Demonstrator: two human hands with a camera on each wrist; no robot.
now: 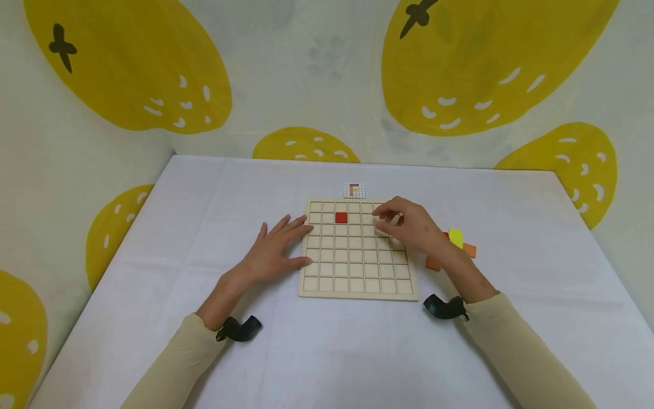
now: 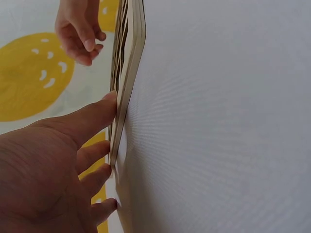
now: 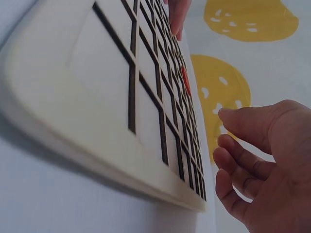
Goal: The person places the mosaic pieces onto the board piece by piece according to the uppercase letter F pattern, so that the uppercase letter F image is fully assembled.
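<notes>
A pale wooden grid board (image 1: 356, 270) lies flat on the white table, with one red square tile (image 1: 341, 217) in a cell of its upper part. My left hand (image 1: 271, 253) rests at the board's left edge, fingers spread; in the left wrist view the thumb (image 2: 99, 114) touches the rim. Over the board's upper right part hovers my right hand (image 1: 416, 227), its fingers loosely bent. The right wrist view shows a gap between thumb and fingers (image 3: 238, 155), with nothing held there.
Just beyond the board lies a small printed pattern card (image 1: 355, 190). Right of the board, partly behind the right forearm, are a yellow tile (image 1: 456, 237), orange tiles (image 1: 469, 250) and a bit of red. Black curved devices (image 1: 240, 329) sit at both wrists. A fruit-patterned cloth (image 1: 306, 68) hangs behind.
</notes>
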